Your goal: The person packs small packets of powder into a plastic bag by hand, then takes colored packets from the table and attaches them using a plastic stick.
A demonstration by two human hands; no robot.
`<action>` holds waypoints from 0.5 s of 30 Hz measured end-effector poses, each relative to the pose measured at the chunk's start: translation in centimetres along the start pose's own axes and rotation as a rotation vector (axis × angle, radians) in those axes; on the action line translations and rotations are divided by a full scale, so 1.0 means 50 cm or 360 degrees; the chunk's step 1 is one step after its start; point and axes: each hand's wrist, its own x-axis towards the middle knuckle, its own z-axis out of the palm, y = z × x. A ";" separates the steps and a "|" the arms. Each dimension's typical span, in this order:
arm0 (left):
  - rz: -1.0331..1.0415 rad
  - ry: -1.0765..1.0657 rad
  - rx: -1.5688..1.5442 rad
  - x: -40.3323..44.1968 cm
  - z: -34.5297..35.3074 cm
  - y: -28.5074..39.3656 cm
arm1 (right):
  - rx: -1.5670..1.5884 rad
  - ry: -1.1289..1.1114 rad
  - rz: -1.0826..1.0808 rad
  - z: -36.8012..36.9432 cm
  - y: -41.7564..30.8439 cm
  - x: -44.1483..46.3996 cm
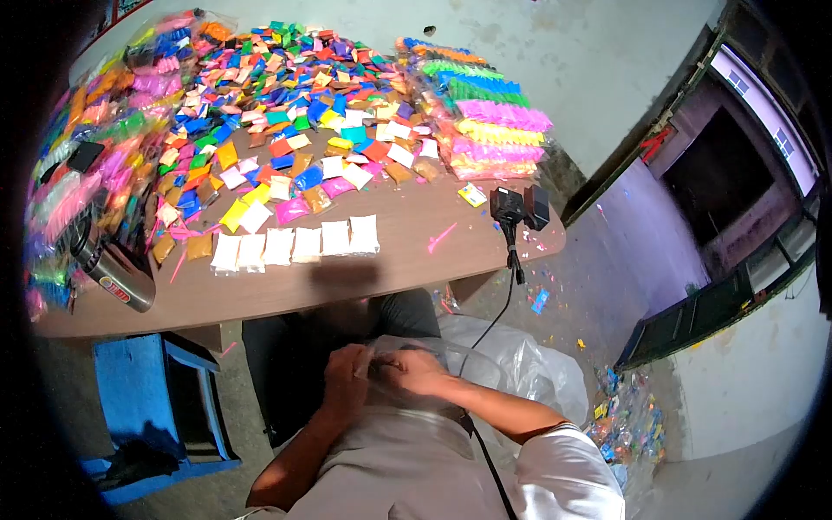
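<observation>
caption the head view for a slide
Left hand and right hand handle a clear bag; six white packets lie in a row.

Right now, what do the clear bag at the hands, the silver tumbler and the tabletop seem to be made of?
Clear bag: thin plastic film, fairly glossy; the right hand shows through it.
Silver tumbler: probably stainless steel, smooth and shiny; its body has a metallic sheen.
Tabletop: perhaps wood or laminate, brown and smooth-looking; the view cannot settle which.
</observation>
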 end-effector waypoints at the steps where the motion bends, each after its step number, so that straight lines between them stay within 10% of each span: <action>1: 0.0006 -0.0001 -0.0002 -0.004 0.001 -0.013 | -0.0272 0.0067 0.0132 -0.002 0.017 -0.005; 8: 0.0305 -0.0130 -0.0062 -0.015 0.006 -0.050 | -0.0962 0.0074 0.0430 -0.066 0.139 -0.080; 15: 0.0060 -0.0107 -0.0107 0.023 -0.013 0.006 | -0.0631 0.0243 -0.0344 -0.038 0.010 -0.040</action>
